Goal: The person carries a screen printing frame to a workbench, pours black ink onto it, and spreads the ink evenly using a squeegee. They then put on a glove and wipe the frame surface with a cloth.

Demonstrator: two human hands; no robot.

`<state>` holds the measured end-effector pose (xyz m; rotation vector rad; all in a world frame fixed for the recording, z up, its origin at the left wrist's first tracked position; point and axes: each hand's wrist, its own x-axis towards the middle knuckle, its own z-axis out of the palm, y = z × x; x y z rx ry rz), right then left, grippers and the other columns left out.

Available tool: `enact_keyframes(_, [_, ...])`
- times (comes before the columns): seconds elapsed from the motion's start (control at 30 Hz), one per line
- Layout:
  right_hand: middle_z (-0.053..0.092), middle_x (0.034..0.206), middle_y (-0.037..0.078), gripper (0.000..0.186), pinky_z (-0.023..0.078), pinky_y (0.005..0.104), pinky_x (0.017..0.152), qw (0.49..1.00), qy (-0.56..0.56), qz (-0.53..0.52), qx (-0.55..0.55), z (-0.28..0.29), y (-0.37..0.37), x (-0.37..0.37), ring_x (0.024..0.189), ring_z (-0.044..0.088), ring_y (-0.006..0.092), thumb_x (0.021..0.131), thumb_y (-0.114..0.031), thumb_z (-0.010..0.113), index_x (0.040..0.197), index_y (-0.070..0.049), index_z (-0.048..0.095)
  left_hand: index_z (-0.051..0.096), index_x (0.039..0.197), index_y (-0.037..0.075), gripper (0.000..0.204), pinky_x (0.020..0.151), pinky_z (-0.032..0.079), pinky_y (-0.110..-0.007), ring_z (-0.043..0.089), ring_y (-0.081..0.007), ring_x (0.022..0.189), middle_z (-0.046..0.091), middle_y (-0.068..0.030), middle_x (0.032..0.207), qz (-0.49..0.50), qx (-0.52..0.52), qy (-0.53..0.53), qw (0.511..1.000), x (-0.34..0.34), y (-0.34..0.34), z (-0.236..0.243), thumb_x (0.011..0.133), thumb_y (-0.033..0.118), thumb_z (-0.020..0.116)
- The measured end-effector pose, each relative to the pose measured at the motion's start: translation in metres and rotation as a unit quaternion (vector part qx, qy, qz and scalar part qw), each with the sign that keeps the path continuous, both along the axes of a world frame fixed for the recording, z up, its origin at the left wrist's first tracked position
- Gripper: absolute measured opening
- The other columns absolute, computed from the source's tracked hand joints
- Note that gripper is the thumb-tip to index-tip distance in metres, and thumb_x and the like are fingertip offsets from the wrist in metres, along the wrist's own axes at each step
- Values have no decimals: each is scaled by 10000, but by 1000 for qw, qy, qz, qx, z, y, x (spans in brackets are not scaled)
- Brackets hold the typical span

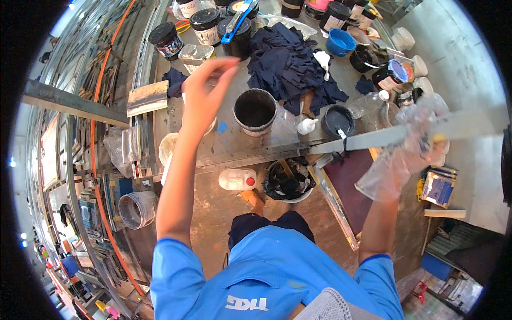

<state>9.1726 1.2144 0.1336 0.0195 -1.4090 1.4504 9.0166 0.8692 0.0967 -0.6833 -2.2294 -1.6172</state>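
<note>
My left hand [205,90] is bare and raised over the metal table [234,149], fingers stretched toward the back, nothing visible in it. Just right of it stands a black ink bucket [255,109]. My right hand [413,141] wears a clear plastic glove and grips a long flat metal blade [362,141] that runs from the table's front edge out to the right. The blade's left end lies near a small black ink tub [337,120] with a white stick in it.
A pile of dark navy cloth [290,64] covers the table's middle back. Ink jars [166,38], a blue-handled scraper [237,21] and a blue bowl [340,41] crowd the far edge. Below the table stand a white bottle [237,179], a black bin [288,184] and a framed screen [346,192].
</note>
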Motion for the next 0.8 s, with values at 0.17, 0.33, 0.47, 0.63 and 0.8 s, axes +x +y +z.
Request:
enact_keyframes(0.17, [600, 1026, 119, 320, 535, 331, 761, 995, -71, -66, 14, 4, -23, 6, 899, 608, 195, 931, -133, 588, 1211, -7, 498, 687, 1041, 57, 292, 793, 530, -370, 684, -254, 877, 707, -119, 934, -202, -194, -36, 959, -142, 88, -86, 815, 236, 730])
enact_keyframes(0.33, [465, 774, 23, 217, 406, 280, 603, 994, -69, -47, -75, 36, -58, -16, 687, 471, 126, 920, -118, 643, 1030, -49, 469, 661, 1119, 48, 507, 885, 511, -420, 653, -347, 971, 689, -156, 1006, -68, -375, 73, 922, -184, 150, -141, 758, 389, 764])
enact_keyframes(0.47, [514, 852, 41, 268, 431, 268, 646, 993, -85, -76, 15, 27, -52, -9, 738, 511, 126, 898, -95, 659, 1089, -32, 482, 725, 936, 111, 316, 829, 535, -443, 668, -351, 916, 698, -167, 953, -157, -477, 32, 864, -216, 161, -130, 734, 351, 764])
enact_keyframes(0.63, [526, 846, 41, 252, 428, 267, 637, 989, -89, -117, 32, 22, -52, -6, 724, 512, 125, 896, -90, 659, 1083, -26, 503, 712, 869, 45, 406, 705, 502, -417, 670, -338, 780, 677, -178, 777, -140, -298, 122, 936, -231, 148, -22, 796, 444, 707])
enact_keyframes(0.8, [538, 840, 41, 236, 424, 266, 627, 986, -79, -138, 42, 19, -54, -4, 710, 512, 124, 893, -84, 659, 1076, -20, 525, 646, 750, 31, 416, 567, 383, -275, 455, -77, 590, 500, 13, 610, -186, -185, 32, 965, -246, 143, 17, 844, 431, 714])
